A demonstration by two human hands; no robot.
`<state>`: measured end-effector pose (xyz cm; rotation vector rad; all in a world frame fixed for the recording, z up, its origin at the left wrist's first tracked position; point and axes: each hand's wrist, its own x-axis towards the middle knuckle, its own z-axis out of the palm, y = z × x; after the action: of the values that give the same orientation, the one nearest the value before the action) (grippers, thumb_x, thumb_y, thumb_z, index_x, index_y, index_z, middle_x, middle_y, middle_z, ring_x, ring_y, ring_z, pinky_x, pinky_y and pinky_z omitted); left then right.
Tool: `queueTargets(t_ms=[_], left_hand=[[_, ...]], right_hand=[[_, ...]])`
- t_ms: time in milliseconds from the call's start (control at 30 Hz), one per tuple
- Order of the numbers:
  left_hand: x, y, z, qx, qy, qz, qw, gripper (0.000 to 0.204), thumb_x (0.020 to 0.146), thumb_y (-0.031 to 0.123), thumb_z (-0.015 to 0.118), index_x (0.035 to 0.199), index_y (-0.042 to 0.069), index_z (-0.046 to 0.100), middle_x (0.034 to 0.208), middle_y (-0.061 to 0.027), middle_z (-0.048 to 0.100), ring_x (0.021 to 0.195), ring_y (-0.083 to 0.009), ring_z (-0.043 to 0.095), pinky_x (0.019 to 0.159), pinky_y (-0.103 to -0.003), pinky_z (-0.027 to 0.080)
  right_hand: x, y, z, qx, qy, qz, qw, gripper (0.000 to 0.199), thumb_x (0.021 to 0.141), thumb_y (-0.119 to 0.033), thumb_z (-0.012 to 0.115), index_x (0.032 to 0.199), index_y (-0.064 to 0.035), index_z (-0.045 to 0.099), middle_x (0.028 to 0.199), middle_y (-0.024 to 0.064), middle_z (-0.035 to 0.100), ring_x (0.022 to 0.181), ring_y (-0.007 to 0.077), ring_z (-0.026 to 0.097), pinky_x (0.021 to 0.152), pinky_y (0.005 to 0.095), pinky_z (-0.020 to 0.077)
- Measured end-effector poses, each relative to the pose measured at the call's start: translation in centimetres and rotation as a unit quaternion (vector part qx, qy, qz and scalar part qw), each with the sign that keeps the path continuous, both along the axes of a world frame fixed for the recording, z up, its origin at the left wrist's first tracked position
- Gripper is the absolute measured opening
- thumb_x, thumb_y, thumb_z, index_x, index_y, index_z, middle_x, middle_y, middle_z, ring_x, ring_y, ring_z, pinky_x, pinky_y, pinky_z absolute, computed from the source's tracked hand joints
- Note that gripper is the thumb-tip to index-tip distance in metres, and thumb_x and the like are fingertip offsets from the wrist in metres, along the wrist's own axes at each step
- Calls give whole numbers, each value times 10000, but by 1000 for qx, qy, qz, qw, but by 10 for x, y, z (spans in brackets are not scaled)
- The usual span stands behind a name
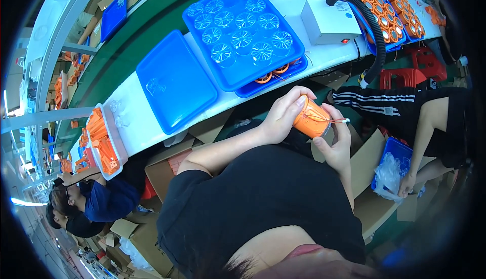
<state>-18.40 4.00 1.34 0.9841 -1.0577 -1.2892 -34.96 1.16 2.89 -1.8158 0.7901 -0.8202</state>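
Both my hands hold an orange plastic housing (310, 118) in front of my chest. It is rounded, with thin red wires ending in a small white connector lying across it. My left hand (284, 113) wraps its upper left side, thumb on top. My right hand (338, 145) grips the opposite side, its thumb at the lower edge and its fingers by the connector. Something clear shows at the housing's right edge; I cannot tell what it is. Beyond my hands, a blue tray (228, 79) carries several clear round cups (241, 39), stacked over another blue tray (288, 80) with orange parts.
An almost bare blue tray (177, 81) lies left on the white bench (132, 127). A white bin (121, 150) holds orange pieces. Right stand a white box-shaped machine (326, 23) with a black hose (375, 36) and trays of orange rings (387, 26). A co-worker (430, 122) is close on the right.
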Motion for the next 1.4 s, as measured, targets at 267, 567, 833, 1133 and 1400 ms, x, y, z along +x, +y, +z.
queueTargets(t_ms=[267, 567, 833, 1133, 1400], left_hand=[[1, 0, -3, -46, -101, -10, 994, 441, 891, 328, 221, 1118, 1, 411, 1008, -129, 490, 952, -185, 483, 843, -286, 359], [3, 3, -1, -65, -153, -12, 986, 416, 881, 305, 241, 1092, -3, 425, 998, -135, 496, 940, -190, 492, 828, -286, 371], [-4, 7, -1, -11, -26, -18, 999, 360, 866, 292, 266, 992, 5, 445, 905, -97, 496, 849, -133, 485, 777, -257, 373], [-6, 10, -1, -15, -39, -35, 998, 377, 848, 326, 292, 979, 4, 437, 885, -83, 496, 823, -117, 480, 753, -240, 370], [-8, 14, -2, 7, 22, -29, 999, 394, 841, 347, 299, 989, 5, 428, 894, -89, 495, 831, -116, 487, 756, -236, 376]], right_hand=[[-1, 1, 5, -98, 49, -7, 994, 555, 631, -141, 664, 1113, 25, 446, 1063, 176, 476, 959, 261, 494, 828, 318, 382], [-3, -1, 10, -69, 41, 15, 997, 550, 631, -144, 664, 1112, 16, 449, 1063, 178, 476, 965, 271, 491, 831, 321, 379], [3, -4, 14, -128, -19, 17, 991, 380, 665, -143, 637, 1006, -24, 520, 1058, 165, 482, 996, 302, 465, 832, 359, 369], [4, -3, 7, -75, -127, -72, 986, 71, 702, -68, 582, 731, -24, 534, 947, 149, 498, 971, 306, 468, 804, 384, 379], [-5, 1, 8, -190, -87, -29, 977, 133, 714, -100, 588, 791, -12, 525, 927, 145, 493, 949, 289, 471, 810, 373, 369]])
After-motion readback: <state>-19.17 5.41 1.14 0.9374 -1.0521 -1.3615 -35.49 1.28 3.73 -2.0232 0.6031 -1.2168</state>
